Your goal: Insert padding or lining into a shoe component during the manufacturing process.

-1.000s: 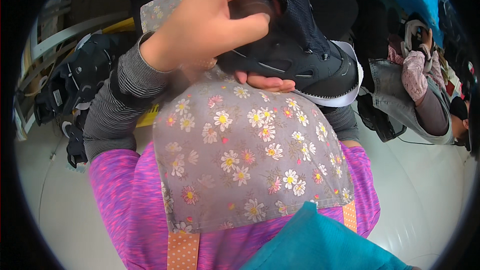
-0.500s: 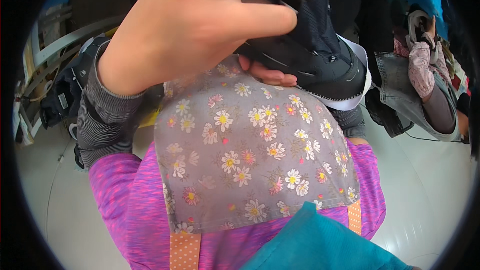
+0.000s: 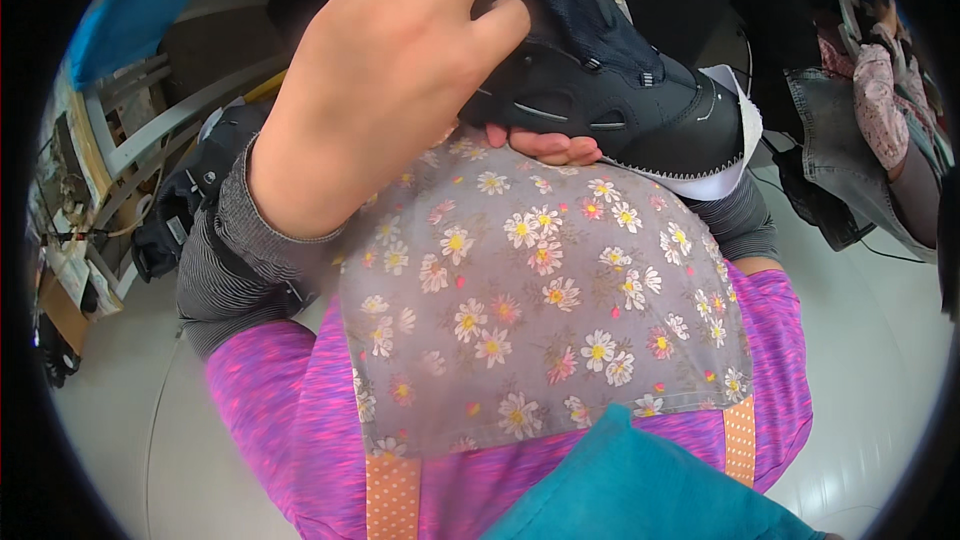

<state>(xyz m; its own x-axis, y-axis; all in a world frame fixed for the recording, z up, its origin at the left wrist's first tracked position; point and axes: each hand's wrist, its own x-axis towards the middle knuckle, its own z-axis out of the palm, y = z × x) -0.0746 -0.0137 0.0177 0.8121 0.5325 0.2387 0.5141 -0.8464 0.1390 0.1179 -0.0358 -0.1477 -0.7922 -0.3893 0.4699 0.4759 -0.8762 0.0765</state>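
A black shoe upper with grey accents and a white lining edge is held above my lap. Zigzag stitching runs along its lower rim. My right hand supports it from beneath; only a few fingertips show under the near side, and the rest is hidden by the upper. My left hand is at the upper's left end, with fingers bent and the index fingertip against its dark edge. The exact pinch of these fingers is partly out of sight. A grey floral apron covers my front below the upper.
On the left stand a pale metal frame and dark shoe-like pieces. Teal cloth fills the bottom foreground. At right, another person's pink patterned sleeve and grey denim are close by.
My left hand has drawn back from over the upper toward its left end, baring more of its side. The upper has turned slightly, and the whole view has shifted.
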